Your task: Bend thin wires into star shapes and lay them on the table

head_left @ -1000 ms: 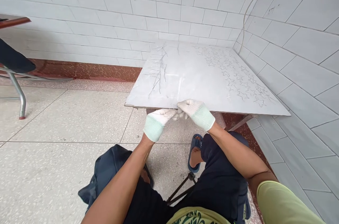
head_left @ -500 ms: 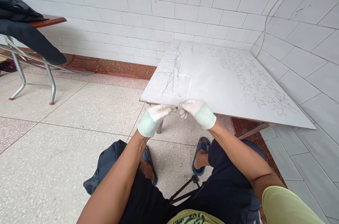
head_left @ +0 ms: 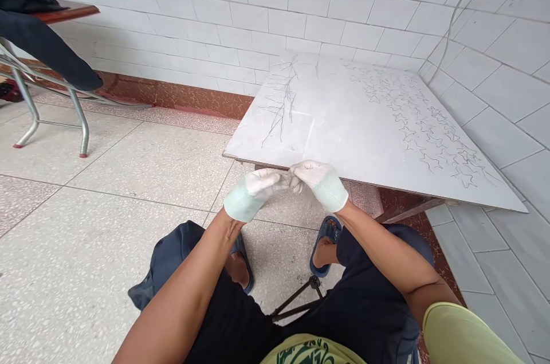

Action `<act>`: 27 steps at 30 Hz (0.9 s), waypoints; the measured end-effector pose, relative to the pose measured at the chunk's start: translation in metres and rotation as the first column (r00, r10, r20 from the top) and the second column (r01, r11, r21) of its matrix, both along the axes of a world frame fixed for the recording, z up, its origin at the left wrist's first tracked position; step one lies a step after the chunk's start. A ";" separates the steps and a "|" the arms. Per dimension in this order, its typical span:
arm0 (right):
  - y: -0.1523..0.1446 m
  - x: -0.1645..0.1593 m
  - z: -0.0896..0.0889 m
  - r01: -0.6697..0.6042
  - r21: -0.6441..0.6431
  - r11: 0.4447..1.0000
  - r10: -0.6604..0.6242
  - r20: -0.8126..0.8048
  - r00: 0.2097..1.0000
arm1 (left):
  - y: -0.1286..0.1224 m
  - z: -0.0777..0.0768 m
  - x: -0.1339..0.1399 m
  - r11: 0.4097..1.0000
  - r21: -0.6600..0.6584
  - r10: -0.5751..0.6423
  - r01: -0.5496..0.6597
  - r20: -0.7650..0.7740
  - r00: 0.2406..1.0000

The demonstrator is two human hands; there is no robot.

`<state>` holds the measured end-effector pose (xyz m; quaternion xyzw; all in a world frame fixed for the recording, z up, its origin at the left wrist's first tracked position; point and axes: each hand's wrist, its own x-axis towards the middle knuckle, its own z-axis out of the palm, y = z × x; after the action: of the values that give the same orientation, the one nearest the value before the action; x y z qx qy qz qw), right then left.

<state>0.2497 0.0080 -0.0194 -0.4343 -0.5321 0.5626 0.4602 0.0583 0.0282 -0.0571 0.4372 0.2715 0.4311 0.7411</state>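
Observation:
My left hand [head_left: 260, 189] and my right hand [head_left: 317, 180], both in white knit gloves with pale green cuffs, meet fingertip to fingertip at the near edge of a white-topped table [head_left: 339, 140]. Each is closed in a pinch. Whatever they hold between them is too small and too covered by the fingers to make out. Just beyond the left hand lie several long thin dark wires [head_left: 281, 114]. On the right part of the table are many star shapes bent from thin wire [head_left: 423, 123], some overlapping in a heap.
White tiled walls border the table behind and to the right, where a cable [head_left: 451, 26] runs down the corner. A red-topped folding table [head_left: 71, 11] with dark clothing [head_left: 47, 46] stands at far left. Between my feet is a black tripod leg [head_left: 296, 298].
The view has shifted slightly, so the table appears a little higher. Both hands stay pinched together; the small dark bit between the fingertips is now hidden.

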 end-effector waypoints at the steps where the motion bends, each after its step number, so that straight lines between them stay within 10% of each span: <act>1: -0.001 -0.001 -0.001 0.022 -0.004 1.000 -0.022 -0.002 1.000 | 0.000 0.000 0.000 1.000 0.013 0.000 0.000 -0.018 1.000; 8: -0.009 -0.006 -0.002 0.073 -0.044 0.996 -0.072 0.021 0.997 | -0.006 0.006 0.006 0.993 0.060 0.102 -0.097 -0.090 0.991; 27: -0.011 0.015 0.008 -0.009 0.074 0.997 -0.005 0.182 0.983 | -0.013 -0.001 0.006 0.963 0.092 -0.249 0.252 -0.046 0.967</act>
<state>0.2649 -0.0025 -0.0110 -0.4658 -0.5929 0.5008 0.4250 0.0648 0.0150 -0.0580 0.5107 0.2054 0.3392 0.7628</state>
